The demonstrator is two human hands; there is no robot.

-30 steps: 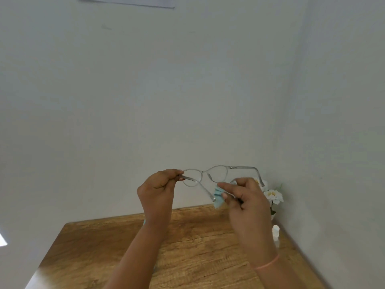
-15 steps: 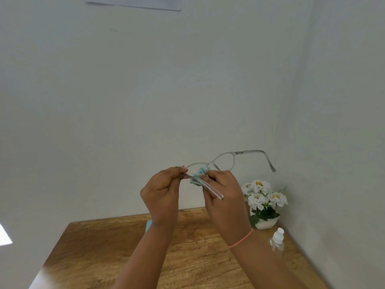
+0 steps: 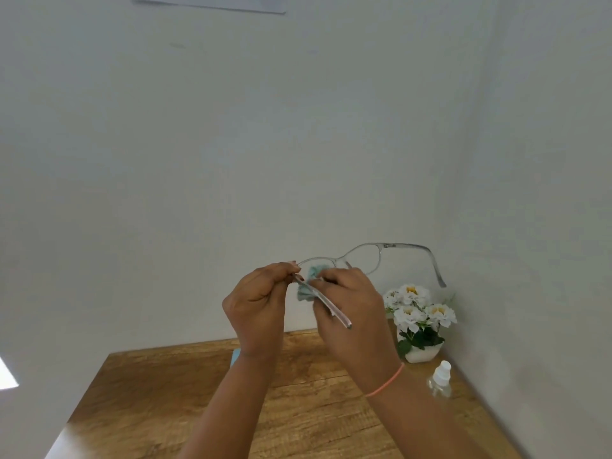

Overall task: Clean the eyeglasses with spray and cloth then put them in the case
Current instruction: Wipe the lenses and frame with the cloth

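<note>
The left grip [image 3: 261, 303] was closed in a pinch on one hinge corner of the eyeglasses [image 3: 379, 256], held in the air above the surface [image 3: 165, 392]. Just right of it, the right grip [image 3: 351, 313] was curled round a bunched teal cloth [image 3: 306, 289], pressing it to the nearer lens. The risk I judged: hard rubbing against that single-corner pinch could twist the frame or pull it loose and drop it. The spray bottle [image 3: 440, 379] stood below and right of the right grip.

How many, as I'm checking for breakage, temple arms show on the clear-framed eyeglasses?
2: one clear plastic temple arm crosses the right hand; the other juts right, above the white flowers.
</note>
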